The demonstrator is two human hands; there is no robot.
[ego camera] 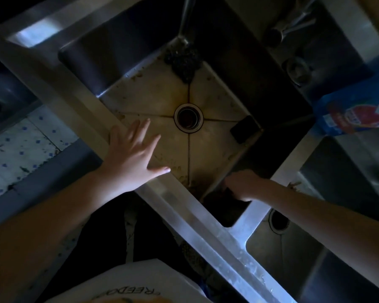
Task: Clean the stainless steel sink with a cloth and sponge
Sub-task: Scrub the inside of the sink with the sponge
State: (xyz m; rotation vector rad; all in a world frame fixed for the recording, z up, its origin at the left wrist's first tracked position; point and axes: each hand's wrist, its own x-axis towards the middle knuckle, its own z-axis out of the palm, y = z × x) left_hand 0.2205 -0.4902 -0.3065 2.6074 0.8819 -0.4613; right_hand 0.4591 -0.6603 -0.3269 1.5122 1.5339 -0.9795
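Cleaning progress: barely begun, I judge; brown grime streaks the sink (pixel 179 213) floor, thickest at its near corner.
Left hand (pixel 131 154): open, fingers spread over the near-left rim.
Right hand (pixel 243 186): down in the near corner; its grip is lost in shadow, so I cannot tell.
Sponge (pixel 243 132): a dark block, likely it, lies at the right corner.
Left to do: floor, walls, drain (pixel 188 118).

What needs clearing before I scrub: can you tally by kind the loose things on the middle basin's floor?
Dark tangled scouring wad: 1
Dark rectangular block: 1
Total: 2
Under the right hand: cannot tell.
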